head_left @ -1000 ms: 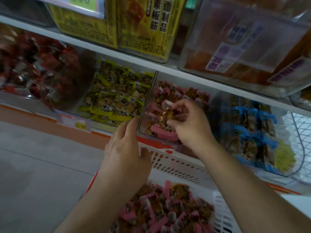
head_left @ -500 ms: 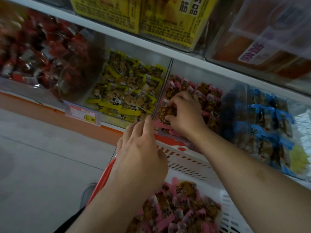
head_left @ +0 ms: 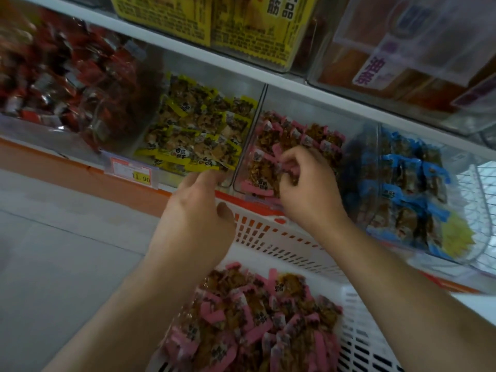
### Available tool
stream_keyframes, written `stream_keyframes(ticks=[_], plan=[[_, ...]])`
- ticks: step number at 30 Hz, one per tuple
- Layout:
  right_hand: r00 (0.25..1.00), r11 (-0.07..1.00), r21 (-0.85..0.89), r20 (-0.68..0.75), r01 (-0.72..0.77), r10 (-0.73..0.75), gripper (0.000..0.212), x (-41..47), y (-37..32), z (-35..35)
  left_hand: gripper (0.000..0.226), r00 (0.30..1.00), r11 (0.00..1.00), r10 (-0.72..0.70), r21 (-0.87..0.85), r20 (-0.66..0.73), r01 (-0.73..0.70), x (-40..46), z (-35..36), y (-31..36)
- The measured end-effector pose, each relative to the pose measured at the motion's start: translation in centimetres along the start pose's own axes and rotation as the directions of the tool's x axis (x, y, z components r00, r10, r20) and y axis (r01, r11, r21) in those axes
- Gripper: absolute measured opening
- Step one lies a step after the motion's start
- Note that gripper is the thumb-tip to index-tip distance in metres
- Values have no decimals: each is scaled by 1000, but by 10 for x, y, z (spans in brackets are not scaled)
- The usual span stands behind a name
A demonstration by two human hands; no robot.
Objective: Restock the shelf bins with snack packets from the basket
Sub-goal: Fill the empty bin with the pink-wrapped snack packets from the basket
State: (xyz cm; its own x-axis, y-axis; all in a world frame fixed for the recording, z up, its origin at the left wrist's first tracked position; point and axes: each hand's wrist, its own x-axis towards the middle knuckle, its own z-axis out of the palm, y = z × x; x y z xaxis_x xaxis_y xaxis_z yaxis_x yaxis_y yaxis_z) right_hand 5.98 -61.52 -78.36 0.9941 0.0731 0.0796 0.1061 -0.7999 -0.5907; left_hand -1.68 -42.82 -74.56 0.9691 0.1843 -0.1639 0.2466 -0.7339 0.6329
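Down into the bin goes the right hand (head_left: pixel 308 191) now, sunk lower among the pink packets (head_left: pixel 292 146) than a second ago, and the view has swung so the shelf sits higher and closer. Its grip is curled tight, fingers (head_left: pixel 291 163) pinching a pink-edged packet (head_left: pixel 284 169) at the near part of the clear pink-packet bin (head_left: pixel 243 167). Left hand (head_left: pixel 196 218) holds its spot at the bin's near left corner, fingers straight and together, tips touching the front where that bin meets the yellow-packet bin (head_left: pixel 198 138); that grip holds nothing. Just below both wrists sits the white slotted basket (head_left: pixel 281 237), its far rim up against the orange shelf edge (head_left: pixel 80 167), and a heap of pink snack packets (head_left: pixel 255 318) fills its near left part. Left of the yellow bin, a bin of red packets (head_left: pixel 61 84), blurred. Right of the pink bin, a bin of blue packets (head_left: pixel 402 189) with a few yellow ones at its near right end. A price tag (head_left: pixel 131 171) reading 11.90 hangs on the shelf front below the yellow packets. Up above, the next shelf carries yellow printed boxes (head_left: pixel 214 22) and a clear tub (head_left: pixel 402 49) with a purple label. Grey floor (head_left: pixel 53 251) off to the left.
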Motion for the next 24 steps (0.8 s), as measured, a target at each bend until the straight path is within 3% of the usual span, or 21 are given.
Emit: stream_keyframes(ticks=[4, 7, 9, 12, 14, 15, 20, 24], plan=[[999, 994, 109, 24, 29, -32, 22, -71, -13, -26, 49, 1000, 997, -26, 66, -10, 27, -9, -13, -18], [959, 992, 37, 262, -121, 107, 19, -118, -9, -9, 55, 981, 979, -155, 151, 118, 137, -22, -16, -33], [873, 975, -108, 434, -197, 224, 25, -139, 2, 18, 44, 945, 968, -222, 173, 241, 183, -31, -13, -44], [687, 950, -243, 657, -198, 311, 62, -162, 21, 70, 26, 916, 959, -189, 267, 353, 95, -41, -11, -53], [592, 949, -262, 742, -177, 316, 81, -178, 32, 99, 29, 919, 954, -167, 295, 357, 58, -42, -13, -52], [597, 946, -281, 735, -163, 322, 79, -186, 35, 109, 33, 921, 952, -161, 301, 355, 51, -41, -13, -50], [814, 950, -290, 519, -119, 260, 44, -208, 39, 128, 34, 890, 957, -218, 268, 401, 113, -35, -14, -52], [821, 968, -166, 513, -191, 250, 32, -190, 25, 96, 21, 894, 960, -237, 231, 381, 156, -26, -17, -54]])
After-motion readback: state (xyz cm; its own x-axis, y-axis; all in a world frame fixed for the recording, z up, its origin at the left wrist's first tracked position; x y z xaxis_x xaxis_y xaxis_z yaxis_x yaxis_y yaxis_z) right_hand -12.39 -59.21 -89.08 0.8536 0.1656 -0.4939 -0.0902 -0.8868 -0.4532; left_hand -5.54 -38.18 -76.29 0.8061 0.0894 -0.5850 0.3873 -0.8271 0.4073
